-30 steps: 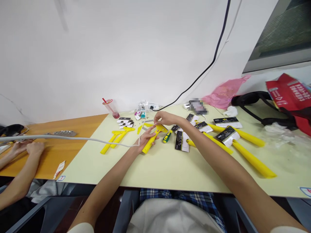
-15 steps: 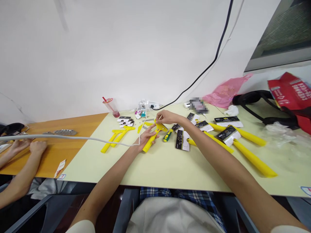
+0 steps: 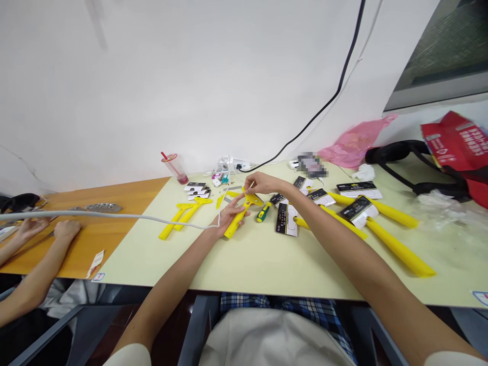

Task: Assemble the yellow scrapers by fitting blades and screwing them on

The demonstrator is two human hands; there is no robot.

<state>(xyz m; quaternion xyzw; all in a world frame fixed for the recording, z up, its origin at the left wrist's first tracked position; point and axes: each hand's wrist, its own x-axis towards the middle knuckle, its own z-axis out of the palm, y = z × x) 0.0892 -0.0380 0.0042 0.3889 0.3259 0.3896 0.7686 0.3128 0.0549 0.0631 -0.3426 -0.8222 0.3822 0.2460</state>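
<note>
In the head view my left hand (image 3: 227,218) is closed around a yellow scraper-like tool (image 3: 235,225), whose handle slants toward me. My right hand (image 3: 256,184) pinches at the head of that same tool; whether a small part is between the fingertips is too small to tell. A green and yellow screwdriver (image 3: 263,212) lies just right of the tool. Left of my hands, two yellow tools (image 3: 186,217) lie side by side on the pale table (image 3: 229,264). Behind my left hand are loose yellow pieces (image 3: 221,200) and thin metal strips.
Several carded yellow tools (image 3: 396,246) lie to the right. A cup (image 3: 174,169), black cards (image 3: 197,191) and a power strip (image 3: 241,166) stand toward the wall. A white cable (image 3: 152,217) crosses the view. A co-worker's hands (image 3: 67,231) are over the orange table (image 3: 125,203).
The co-worker's nearer hand has moved slightly right. My two hands and the yellow tool are nearly where they were.
</note>
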